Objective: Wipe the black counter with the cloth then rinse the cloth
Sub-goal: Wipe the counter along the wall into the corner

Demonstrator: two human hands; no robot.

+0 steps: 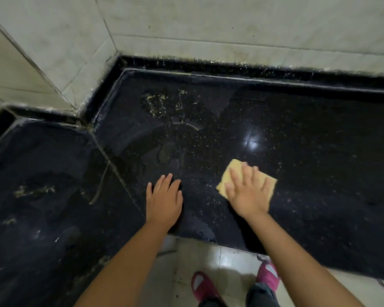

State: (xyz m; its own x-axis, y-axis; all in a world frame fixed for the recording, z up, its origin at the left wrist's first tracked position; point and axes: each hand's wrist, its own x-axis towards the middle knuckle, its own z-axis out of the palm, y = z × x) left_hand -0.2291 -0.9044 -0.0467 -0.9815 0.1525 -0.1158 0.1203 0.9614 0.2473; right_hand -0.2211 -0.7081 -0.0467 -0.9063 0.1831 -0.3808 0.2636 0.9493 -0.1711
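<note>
Black counter [297, 129] wraps round a tiled wall corner [80, 63], crumbs and wet smears all over it. Right hand [249, 191] presses flat, fingers spread, on the yellow cloth [233, 171] near the front edge. Left hand [163, 199] rests open just beside it, holding nothing.

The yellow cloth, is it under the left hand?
No, the yellow cloth lies under the right hand; the left hand rests on bare black counter.

Dim, soft picture. One white glare spot on the glossy black table [297, 120] right of centre; right hand [248, 191] slightly motion-blurred; wide-angle bending at the frame edges.
</note>
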